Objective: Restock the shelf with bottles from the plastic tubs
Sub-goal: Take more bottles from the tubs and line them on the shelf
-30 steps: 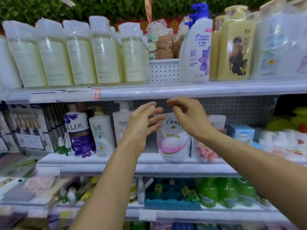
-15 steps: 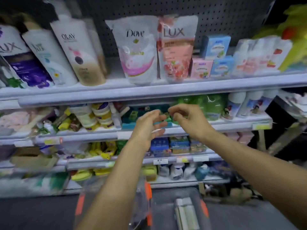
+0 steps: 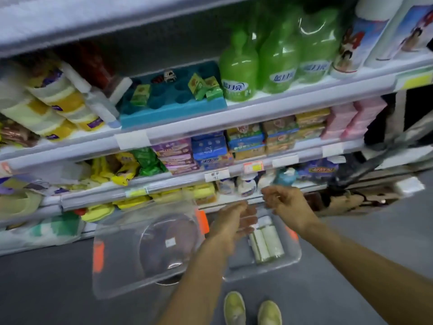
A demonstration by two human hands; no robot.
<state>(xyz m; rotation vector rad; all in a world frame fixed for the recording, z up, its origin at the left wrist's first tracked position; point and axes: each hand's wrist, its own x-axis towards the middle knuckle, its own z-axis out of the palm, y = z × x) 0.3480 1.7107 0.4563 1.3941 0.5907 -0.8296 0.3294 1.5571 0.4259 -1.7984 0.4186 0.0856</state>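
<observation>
Left hand and right hand loosely curled, seemingly holding nothing, above tub with pale bottles; another tub at nine o'clock.

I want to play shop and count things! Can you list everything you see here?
plastic tubs: two, clear with orange clips, on the floor by the shelf
bottles: at least two, pale, lying in the right tub
green bottles: about three, upper shelf
blue tray: one, left of the green bottles
boxed bars: many, mixed colours, middle shelf
pump bottles: a few, white, low shelf
shoes: two, yellowish, bottom
left hand: above the right tub, empty
right hand: beside it, empty
</observation>
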